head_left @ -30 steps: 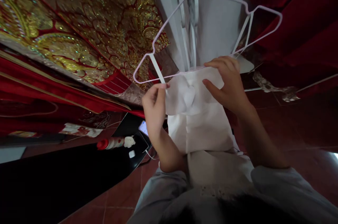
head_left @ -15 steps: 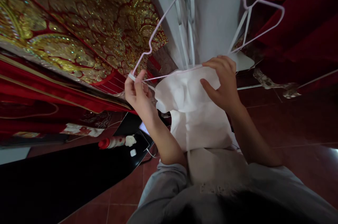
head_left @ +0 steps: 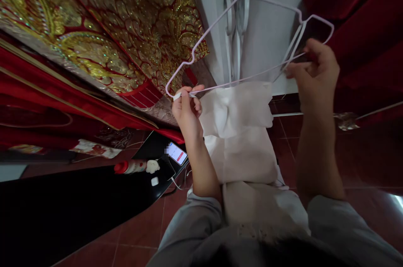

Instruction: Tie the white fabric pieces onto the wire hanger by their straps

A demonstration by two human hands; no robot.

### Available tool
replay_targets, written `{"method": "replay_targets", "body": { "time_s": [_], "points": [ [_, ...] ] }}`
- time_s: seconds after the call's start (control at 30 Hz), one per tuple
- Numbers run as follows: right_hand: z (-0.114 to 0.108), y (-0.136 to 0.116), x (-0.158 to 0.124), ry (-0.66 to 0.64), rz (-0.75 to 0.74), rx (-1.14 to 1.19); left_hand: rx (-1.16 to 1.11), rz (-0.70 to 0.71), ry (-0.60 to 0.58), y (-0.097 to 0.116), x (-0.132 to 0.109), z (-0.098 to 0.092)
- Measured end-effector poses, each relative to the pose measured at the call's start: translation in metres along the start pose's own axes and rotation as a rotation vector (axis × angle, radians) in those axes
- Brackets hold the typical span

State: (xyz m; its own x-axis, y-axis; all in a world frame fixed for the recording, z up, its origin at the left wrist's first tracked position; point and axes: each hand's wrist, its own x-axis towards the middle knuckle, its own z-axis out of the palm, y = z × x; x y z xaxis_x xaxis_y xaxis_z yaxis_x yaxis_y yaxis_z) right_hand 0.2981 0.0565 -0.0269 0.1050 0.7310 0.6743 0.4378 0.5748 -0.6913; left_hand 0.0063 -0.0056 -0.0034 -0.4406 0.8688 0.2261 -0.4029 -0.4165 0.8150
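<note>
A pale pink clothes hanger (head_left: 217,18) is held up in front of me, tilted with its right end higher. My left hand (head_left: 188,109) pinches a white strap at the hanger's lower left corner. My right hand (head_left: 317,67) has its fingers closed at the lower bar near the right end; whether they grip only the bar or also a strap is hard to see. Another white strap (head_left: 295,40) loops over the hanger's right notch. Below the bar hangs a white tiered garment (head_left: 239,111), its top edge close behind the bar.
Gold-sequined red garments (head_left: 135,27) hang at the left, and dark red cloth (head_left: 355,15) at the right. A black table (head_left: 63,216) bears a red-capped bottle (head_left: 130,167), a small white case (head_left: 154,181) and a lit phone (head_left: 177,153). White scrolled metalwork (head_left: 234,27) stands ahead.
My right hand has left the garment's top edge and moved right and up to the hanger's right end. The hanger and my left hand have shifted slightly right, with the right end tilting up.
</note>
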Motion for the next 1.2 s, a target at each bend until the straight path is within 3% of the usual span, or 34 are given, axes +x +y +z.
{"method": "replay_targets", "body": {
  "time_s": [0.13,0.27,0.37,0.53,0.67,0.73,0.8,0.87,0.9,1.0,1.07,1.13,1.2],
  "points": [
    [0.000,-0.038,0.019,-0.042,0.176,0.062,0.037,0.009,0.022,0.002,0.002,-0.001],
    [0.007,-0.073,0.034,0.078,0.071,0.153,0.075,-0.002,0.007,0.007,0.008,-0.005],
    [0.006,-0.064,0.039,0.229,-0.032,0.147,0.094,-0.018,-0.026,0.010,0.012,-0.010],
    [0.008,-0.026,0.030,0.292,-0.173,0.057,0.074,-0.008,-0.052,0.014,0.015,-0.013],
    [0.001,-0.013,0.041,0.208,-0.300,0.079,0.083,-0.037,-0.018,0.020,0.016,-0.011],
    [-0.011,-0.011,0.052,0.150,-0.222,0.008,0.090,-0.047,-0.005,0.023,0.016,-0.009],
    [-0.025,-0.008,0.058,0.123,-0.041,-0.108,0.082,-0.052,0.004,0.024,0.016,-0.006],
    [-0.034,-0.001,0.054,0.175,0.058,-0.161,0.066,-0.063,0.010,0.023,0.016,-0.004],
    [-0.035,0.002,0.049,0.253,0.019,-0.152,0.054,-0.066,0.016,0.022,0.015,-0.003],
    [-0.024,0.005,0.023,0.563,-0.326,-0.086,0.013,-0.061,0.029,0.020,0.015,-0.003],
    [-0.009,-0.002,0.003,0.639,-0.447,-0.070,0.000,-0.049,0.024,0.020,0.015,-0.003],
    [0.007,-0.015,-0.013,0.599,-0.444,-0.043,0.011,-0.056,0.010,0.019,0.015,-0.004],
    [0.018,-0.027,-0.023,0.427,-0.365,-0.024,0.039,-0.069,0.002,0.017,0.014,-0.005]
  ]
}}
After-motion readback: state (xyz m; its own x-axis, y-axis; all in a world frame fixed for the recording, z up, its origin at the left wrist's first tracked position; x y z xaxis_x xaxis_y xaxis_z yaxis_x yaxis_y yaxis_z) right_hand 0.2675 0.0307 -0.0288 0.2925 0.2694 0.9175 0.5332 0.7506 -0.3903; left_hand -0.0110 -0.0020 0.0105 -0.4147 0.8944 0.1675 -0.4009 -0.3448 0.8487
